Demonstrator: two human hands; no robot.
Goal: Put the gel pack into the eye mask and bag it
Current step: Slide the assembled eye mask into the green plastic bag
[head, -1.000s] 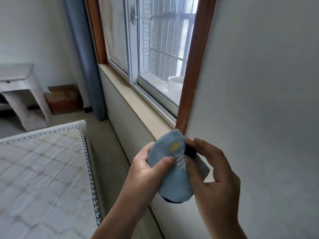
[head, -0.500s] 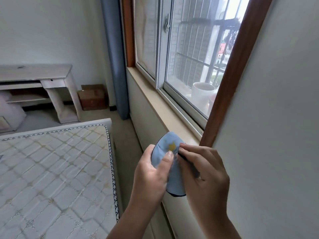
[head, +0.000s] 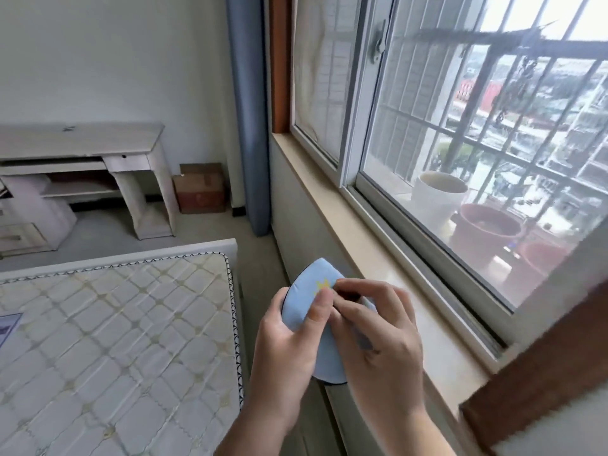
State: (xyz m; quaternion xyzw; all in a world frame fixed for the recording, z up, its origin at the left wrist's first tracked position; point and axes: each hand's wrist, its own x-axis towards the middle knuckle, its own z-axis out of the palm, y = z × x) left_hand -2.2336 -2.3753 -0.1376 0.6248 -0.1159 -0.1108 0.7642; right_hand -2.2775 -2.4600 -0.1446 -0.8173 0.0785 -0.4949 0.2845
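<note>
Folded light-blue eye mask clasped in left hand, thumb across its face; right hand pinching at a dark spot near the top, fingers curled. Yellow print on the fabric blurred, partly covered, unreadable. Lower part of mask hidden behind both hands. Just beyond, pale windowsill; leftward, bare mattress; farthest, desk and cardboard box, markings illegible

Left grip and right grip showing bare, wrists and forearms showing uncovered, reaching up from the bottom edge
</note>
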